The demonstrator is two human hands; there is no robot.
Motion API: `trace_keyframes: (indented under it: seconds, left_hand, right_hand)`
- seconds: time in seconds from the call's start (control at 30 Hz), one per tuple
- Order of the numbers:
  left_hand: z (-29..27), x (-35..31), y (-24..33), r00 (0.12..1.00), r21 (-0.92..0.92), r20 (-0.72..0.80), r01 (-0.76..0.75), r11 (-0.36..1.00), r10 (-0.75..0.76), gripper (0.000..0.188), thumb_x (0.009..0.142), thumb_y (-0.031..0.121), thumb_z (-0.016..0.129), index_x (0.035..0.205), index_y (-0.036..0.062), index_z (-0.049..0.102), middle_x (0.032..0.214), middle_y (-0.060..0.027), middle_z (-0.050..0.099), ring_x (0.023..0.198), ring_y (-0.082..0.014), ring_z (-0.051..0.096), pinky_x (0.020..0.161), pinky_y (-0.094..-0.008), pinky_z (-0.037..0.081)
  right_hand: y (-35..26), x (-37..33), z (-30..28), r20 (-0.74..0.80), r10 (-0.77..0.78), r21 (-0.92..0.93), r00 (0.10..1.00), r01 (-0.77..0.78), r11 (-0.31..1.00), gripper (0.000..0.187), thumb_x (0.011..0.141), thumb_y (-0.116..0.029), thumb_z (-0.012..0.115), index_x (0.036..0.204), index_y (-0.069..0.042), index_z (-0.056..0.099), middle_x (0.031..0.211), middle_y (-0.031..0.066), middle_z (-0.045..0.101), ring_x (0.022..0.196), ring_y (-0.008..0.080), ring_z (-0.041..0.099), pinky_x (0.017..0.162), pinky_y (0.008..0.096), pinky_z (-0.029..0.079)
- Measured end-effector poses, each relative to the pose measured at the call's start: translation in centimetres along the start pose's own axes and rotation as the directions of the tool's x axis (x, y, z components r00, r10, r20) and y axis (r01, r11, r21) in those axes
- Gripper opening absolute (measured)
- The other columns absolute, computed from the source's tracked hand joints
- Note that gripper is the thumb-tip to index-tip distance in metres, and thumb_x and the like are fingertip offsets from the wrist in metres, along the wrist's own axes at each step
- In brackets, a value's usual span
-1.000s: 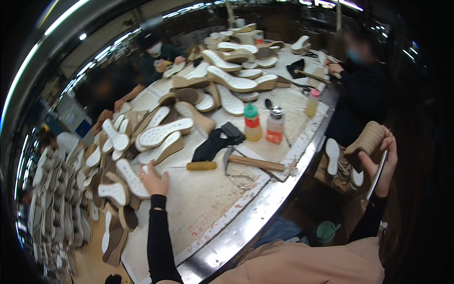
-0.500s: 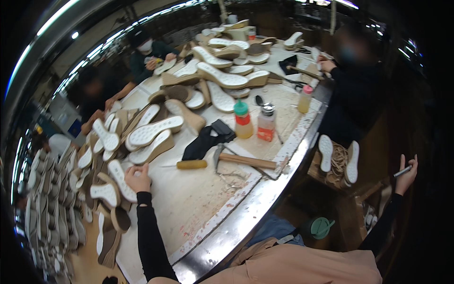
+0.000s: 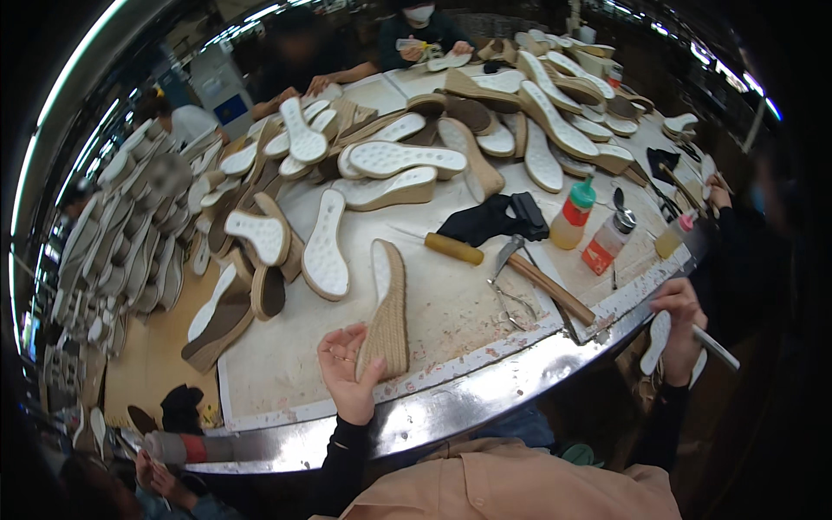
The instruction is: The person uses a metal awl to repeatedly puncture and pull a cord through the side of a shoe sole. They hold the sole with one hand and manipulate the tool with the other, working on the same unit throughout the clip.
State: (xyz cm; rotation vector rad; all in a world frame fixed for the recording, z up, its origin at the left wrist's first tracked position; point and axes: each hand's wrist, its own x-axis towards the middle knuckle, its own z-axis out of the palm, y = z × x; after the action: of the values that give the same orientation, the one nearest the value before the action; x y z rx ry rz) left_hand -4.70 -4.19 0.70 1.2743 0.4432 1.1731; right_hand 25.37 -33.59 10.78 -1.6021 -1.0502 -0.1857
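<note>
My left hand (image 3: 349,360) grips the lower end of a wedge shoe sole (image 3: 389,303) over the near part of the table. This sole stands on edge, with a white upper face and a woven, rope-like side turned to the right. Off the table's right edge, my right hand (image 3: 679,316) is closed round a slim pale stick-like tool (image 3: 718,348) that juts out to the right; its exact kind is unclear. Beyond my left hand lie an awl (image 3: 455,249) with a yellow handle, a hammer (image 3: 550,289) and metal pincers (image 3: 511,303).
Many wedge soles (image 3: 407,159) are heaped across the table (image 3: 286,381). A green-capped bottle (image 3: 573,214), a metal-topped bottle (image 3: 609,243) and a black cloth (image 3: 494,219) stand or lie at right. Racked soles (image 3: 130,234) fill the left. Co-workers' hands (image 3: 325,84) work around the table.
My left hand has picked up a wedge sole from the pile and brought it rightward and nearer. My right hand has come in toward the table edge with its tool. The view has turned left.
</note>
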Motion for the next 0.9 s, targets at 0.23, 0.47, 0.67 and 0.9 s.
trace_keyframes:
  seconds: [0.23, 0.47, 0.67, 0.9]
  left_hand:
    - [-3.3, -3.4, 0.9, 0.986, -0.092, -0.101, 0.126, 0.988, -0.135, 0.053, 0.078, -0.005, 0.065, 0.126, -0.0043, 0.042, 0.130, -0.0201, 0.049, 0.123, -0.0274, 0.047, 0.107, -0.0364, 0.033]
    - [-2.8, -4.5, 1.1, 0.995, 0.291, -0.052, 0.091, 0.952, -0.079, 0.054, 0.073, -0.006, 0.071, 0.122, -0.0063, 0.049, 0.123, -0.0154, 0.054, 0.113, -0.0223, 0.054, 0.101, -0.0341, 0.040]
    - [-3.2, -4.3, 0.6, 0.989, 0.222, -0.103, 0.123, 0.967, -0.102, 0.035, 0.077, -0.005, 0.069, 0.111, -0.0061, 0.060, 0.116, -0.0148, 0.058, 0.107, -0.0205, 0.057, 0.094, -0.0309, 0.046]
    - [-2.8, -3.8, 0.8, 0.981, 0.304, -0.147, 0.169, 0.938, -0.129, 0.022, 0.085, 0.000, 0.063, 0.106, -0.0049, 0.064, 0.102, -0.0122, 0.064, 0.095, -0.0153, 0.061, 0.084, -0.0255, 0.047]
  right_hand:
    - [-0.7, 1.9, 13.2, 0.476, 0.144, 0.446, 0.868, -0.379, 0.810, 0.021, 0.093, -0.007, 0.049, 0.077, 0.005, 0.056, 0.081, 0.0099, 0.056, 0.066, 0.0122, 0.056, 0.059, 0.0237, 0.046]
    - [-2.3, 2.6, 22.0, 0.655, 0.007, 0.481, 0.756, -0.424, 0.768, 0.008, 0.077, 0.007, 0.065, 0.084, 0.003, 0.065, 0.092, 0.0098, 0.062, 0.084, 0.0138, 0.063, 0.077, 0.0236, 0.050]
    - [-2.7, 3.2, 25.6, 0.768, -0.029, 0.401, 0.639, -0.446, 0.800, 0.011, 0.077, 0.008, 0.067, 0.085, 0.005, 0.062, 0.091, 0.0106, 0.064, 0.088, 0.0171, 0.065, 0.079, 0.0250, 0.053]
    - [-2.5, 2.5, 28.2, 0.674, 0.067, 0.566, 0.735, -0.573, 0.592, 0.032, 0.079, 0.002, 0.069, 0.103, -0.001, 0.047, 0.088, 0.0078, 0.065, 0.080, 0.0099, 0.062, 0.073, 0.0223, 0.048]
